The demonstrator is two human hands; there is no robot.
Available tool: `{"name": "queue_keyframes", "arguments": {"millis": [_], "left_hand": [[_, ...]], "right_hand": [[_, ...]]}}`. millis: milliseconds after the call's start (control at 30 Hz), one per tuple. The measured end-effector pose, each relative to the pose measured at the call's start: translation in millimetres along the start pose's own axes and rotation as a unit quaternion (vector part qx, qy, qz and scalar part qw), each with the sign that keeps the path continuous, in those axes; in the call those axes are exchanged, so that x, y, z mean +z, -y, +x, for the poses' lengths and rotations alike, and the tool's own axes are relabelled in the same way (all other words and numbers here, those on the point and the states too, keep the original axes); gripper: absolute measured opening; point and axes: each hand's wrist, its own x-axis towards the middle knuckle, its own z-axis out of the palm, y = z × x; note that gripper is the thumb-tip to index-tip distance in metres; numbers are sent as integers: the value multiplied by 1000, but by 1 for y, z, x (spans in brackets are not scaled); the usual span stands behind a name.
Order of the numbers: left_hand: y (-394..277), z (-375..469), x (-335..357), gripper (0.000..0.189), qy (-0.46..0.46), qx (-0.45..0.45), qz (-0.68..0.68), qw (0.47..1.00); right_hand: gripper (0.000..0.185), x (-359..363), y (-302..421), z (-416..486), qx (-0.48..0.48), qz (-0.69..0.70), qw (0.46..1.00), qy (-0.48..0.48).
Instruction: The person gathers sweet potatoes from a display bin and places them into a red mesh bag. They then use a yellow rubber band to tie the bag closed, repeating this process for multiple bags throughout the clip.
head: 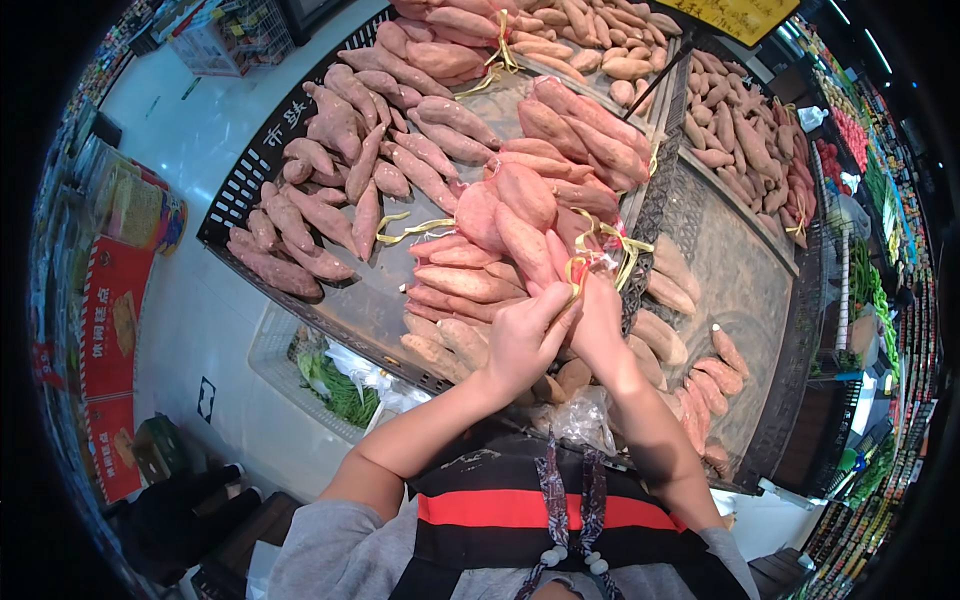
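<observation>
Both my hands meet at the gathered neck of a red mesh bag of sweet potatoes (517, 217), which lies on other produce in a black crate display. Fingers curled, my left hand (529, 330) pinches a yellow tie (577, 274) there. Close beside it, my right hand (598, 319) grips the bunched mesh; its fingertips are partly hidden. Under the bag lie paler sweet potatoes (469, 283) in mesh. Another netted bag of sweet potatoes (589, 135) rests just beyond, and a loose yellow tie (416, 227) trails to the left.
Loose purple-skinned sweet potatoes (337, 124) are heaped at the crate's left. A right-hand crate (739, 277) holds a few tubers near me. Crumpled clear plastic (581, 420) lies by my apron. Below left stands a white basket (281, 360) with greens. A yellow sign (731, 16) hangs above.
</observation>
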Motion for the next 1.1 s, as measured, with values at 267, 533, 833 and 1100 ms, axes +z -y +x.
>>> {"name": "queue_keyframes", "arguments": {"millis": [267,533,833,1100], "left_hand": [[-3,12,1,11,61,93,21,994],[-1,9,-7,13,9,-39,-110,993],[5,22,-11,8,60,29,15,998],[14,31,-48,15,9,-184,-160,970]], "right_hand": [[62,18,3,56,23,21,999,20],[66,15,-28,57,-57,227,968,94],[70,84,-5,95,-57,109,992,14],[20,26,5,-1,-106,147,970,-160]]}}
